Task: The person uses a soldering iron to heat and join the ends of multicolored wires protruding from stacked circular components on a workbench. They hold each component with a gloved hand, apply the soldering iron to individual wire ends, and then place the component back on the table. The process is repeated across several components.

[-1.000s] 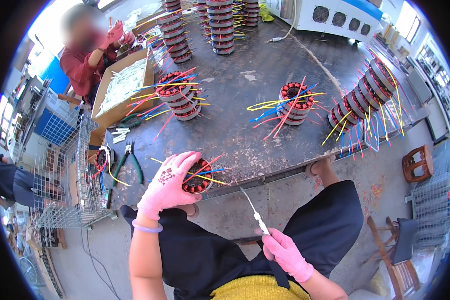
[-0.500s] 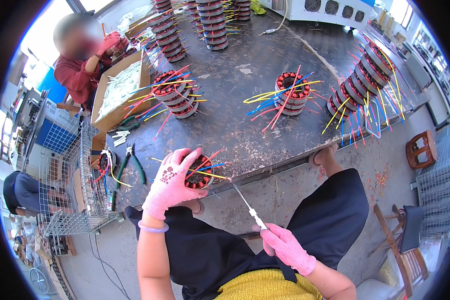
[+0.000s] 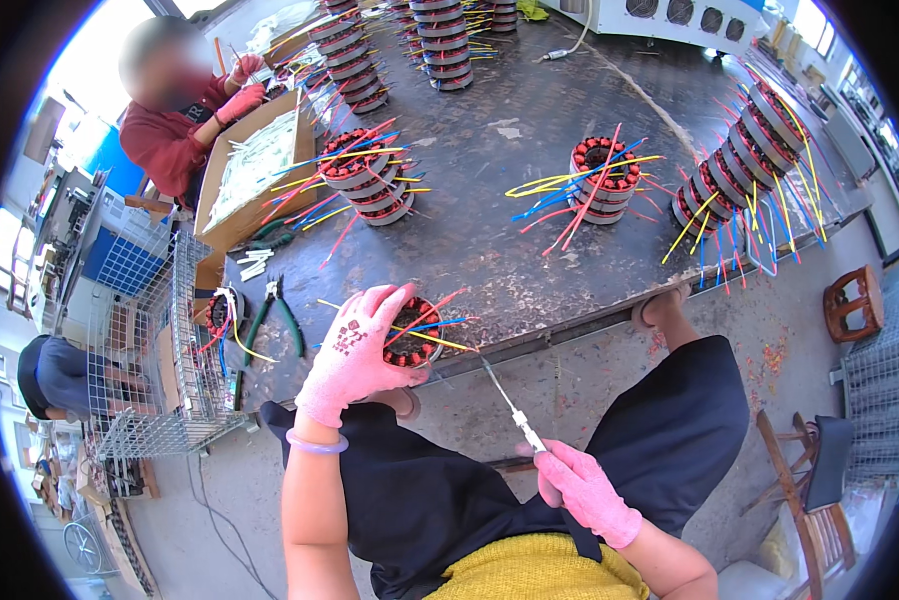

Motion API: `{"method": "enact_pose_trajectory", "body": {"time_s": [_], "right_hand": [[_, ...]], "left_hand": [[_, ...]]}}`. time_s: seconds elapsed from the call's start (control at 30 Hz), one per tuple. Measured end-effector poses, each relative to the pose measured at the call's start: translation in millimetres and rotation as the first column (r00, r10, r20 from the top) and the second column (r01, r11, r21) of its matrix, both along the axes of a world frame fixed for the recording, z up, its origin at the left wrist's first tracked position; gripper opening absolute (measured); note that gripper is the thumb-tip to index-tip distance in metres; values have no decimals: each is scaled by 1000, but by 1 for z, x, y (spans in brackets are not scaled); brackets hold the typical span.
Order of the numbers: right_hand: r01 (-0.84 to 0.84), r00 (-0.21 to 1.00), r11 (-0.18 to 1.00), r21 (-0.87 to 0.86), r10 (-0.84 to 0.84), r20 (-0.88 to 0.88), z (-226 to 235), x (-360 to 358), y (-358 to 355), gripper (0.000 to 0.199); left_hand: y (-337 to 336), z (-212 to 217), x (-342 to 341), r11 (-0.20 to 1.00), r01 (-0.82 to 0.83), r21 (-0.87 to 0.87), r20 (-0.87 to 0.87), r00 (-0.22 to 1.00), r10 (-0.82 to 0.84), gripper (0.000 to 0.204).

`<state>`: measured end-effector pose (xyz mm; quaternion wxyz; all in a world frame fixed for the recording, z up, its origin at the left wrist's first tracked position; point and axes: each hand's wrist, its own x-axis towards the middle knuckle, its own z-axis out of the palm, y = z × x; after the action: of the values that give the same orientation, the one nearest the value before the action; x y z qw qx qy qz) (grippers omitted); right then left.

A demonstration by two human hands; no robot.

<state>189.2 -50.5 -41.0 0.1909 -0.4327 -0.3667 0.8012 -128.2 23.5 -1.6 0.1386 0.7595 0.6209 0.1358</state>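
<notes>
My left hand [image 3: 355, 350], in a pink glove, is closed around the side of a round motor stator [image 3: 422, 350] at the table's front edge. Red, blue and yellow wires stick out across its top towards the right. In my right hand [image 3: 588, 492], also gloved in pink, is a thin hand tool [image 3: 526, 428] with a white part on its slender shaft. The shaft points up and left, its tip close to the end of a yellow wire [image 3: 450, 342]; whether they touch I cannot tell.
Stacks of wired stators [image 3: 370, 190] stand on the dark table [image 3: 510, 260]; one curved stack [image 3: 740, 150] leans at the right. Green-handled pliers [image 3: 288, 322] and another stator [image 3: 220, 312] lie at the left. A co-worker [image 3: 175, 130] sits behind a cardboard box [image 3: 215, 225] of white tubes.
The whole view has shifted slightly, moving things a little to the right. My left hand stays on the stator and my right hand keeps the tool near the wire end.
</notes>
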Motion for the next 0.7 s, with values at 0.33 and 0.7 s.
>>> {"method": "enact_pose_trajectory", "body": {"time_s": [0.33,0.7], "right_hand": [[4,999,1000,-14,-4,-34,6,-1,0,37],[-21,1000,999,35,22,-7,0,-1,-1,37]], "left_hand": [[-1,0,1,1000,-6,16,0,1000,6,96],[0,-1,2,1000,-13,-2,1,1000,13,97]]}}
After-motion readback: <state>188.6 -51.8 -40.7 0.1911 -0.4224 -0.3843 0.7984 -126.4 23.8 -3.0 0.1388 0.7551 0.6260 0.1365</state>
